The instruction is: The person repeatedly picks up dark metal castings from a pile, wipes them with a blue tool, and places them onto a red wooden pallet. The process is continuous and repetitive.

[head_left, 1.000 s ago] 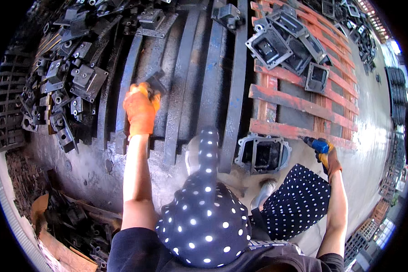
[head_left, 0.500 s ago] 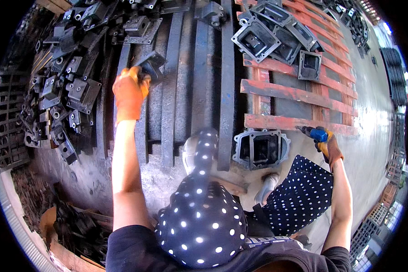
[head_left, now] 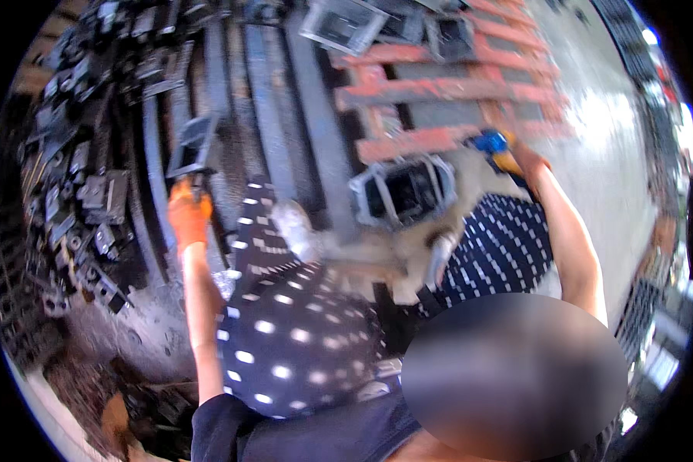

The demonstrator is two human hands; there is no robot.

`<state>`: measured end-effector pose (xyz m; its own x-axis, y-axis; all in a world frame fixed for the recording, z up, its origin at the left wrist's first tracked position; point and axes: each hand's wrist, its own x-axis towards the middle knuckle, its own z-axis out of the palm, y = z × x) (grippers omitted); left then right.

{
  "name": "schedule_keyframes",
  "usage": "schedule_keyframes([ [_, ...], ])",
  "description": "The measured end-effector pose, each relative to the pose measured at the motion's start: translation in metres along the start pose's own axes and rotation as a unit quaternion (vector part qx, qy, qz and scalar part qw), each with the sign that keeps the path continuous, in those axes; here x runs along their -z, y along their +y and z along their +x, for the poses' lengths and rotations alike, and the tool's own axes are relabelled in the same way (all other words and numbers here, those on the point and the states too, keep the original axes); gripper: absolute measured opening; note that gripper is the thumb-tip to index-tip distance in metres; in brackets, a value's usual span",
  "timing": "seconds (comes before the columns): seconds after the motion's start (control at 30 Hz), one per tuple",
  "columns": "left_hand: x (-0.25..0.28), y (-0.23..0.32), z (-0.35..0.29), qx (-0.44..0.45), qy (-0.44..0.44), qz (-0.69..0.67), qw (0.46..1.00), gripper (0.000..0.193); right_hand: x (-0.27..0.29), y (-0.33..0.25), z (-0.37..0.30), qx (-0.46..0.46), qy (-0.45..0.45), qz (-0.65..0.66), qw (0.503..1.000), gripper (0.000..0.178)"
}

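Observation:
My left hand (head_left: 189, 214), in an orange glove, is closed around the near end of a dark metal casting (head_left: 195, 146). The casting has a flat, frame-like flange and is held over the dark metal rails. My right hand (head_left: 522, 156), gloved in orange and yellow, grips a blue power tool (head_left: 489, 142) whose narrow tip points left, close to the red pallet's near edge. Motion blurs the tool's tip. Between my hands, nearer the right one, a large open metal housing (head_left: 403, 192) rests in front of the pallet, touched by neither hand.
Several dark castings (head_left: 104, 196) lie heaped on the left. The red slatted pallet (head_left: 420, 142) carries more open housings (head_left: 345, 25) at its far end. Long metal rails (head_left: 316, 115) run away from me. Dotted cloth covers my legs (head_left: 300, 346).
My left hand has drawn the casting back toward me and turned it, so its frame-like side shows. My right hand still grips the blue tool. The whole view has shifted and tilted.

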<state>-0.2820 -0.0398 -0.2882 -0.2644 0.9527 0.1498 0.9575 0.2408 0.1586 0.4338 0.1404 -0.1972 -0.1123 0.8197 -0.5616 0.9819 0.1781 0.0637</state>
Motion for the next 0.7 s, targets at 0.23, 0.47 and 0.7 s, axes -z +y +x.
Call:
schedule_keyframes([
  [0.23,0.139,0.01,0.01,0.037,0.039,-0.184,0.982,0.036,0.033,-0.057,-0.026,0.019,-0.011,0.368,0.929,0.034],
  [0.47,0.315,0.067,0.038,-0.142,0.054,-0.161,0.975,0.036,0.043,-0.087,-0.046,0.183,-0.003,0.241,0.953,0.046],
  [0.7,0.371,0.217,0.002,-0.301,0.057,-0.064,0.95,0.032,0.039,-0.091,-0.029,0.21,0.018,0.08,0.974,0.055],
])
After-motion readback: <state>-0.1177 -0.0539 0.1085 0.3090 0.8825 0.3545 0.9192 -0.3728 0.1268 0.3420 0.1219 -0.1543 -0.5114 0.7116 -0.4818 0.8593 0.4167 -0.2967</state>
